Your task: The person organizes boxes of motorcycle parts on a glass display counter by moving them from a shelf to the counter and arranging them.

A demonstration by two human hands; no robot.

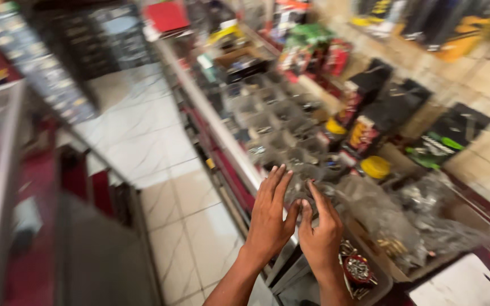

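My left hand [269, 218] and my right hand [320, 229] reach side by side over the near end of a shop counter [216, 127]. The fingers of both are spread, and their tips touch clear plastic bags of small hardware [381, 218] lying in a tray. Through the blur I cannot make out anything gripped in either hand. Just right of my right wrist lies a bunch of small metal parts with red pieces [358, 269].
A grid of small grey compartments [273, 122] with metal parts runs along the counter. A yellow lid [375, 167], packaged goods and hanging packs [452, 136] line the right wall. A tiled aisle [148, 147] lies left, beside a glass showcase [7, 187].
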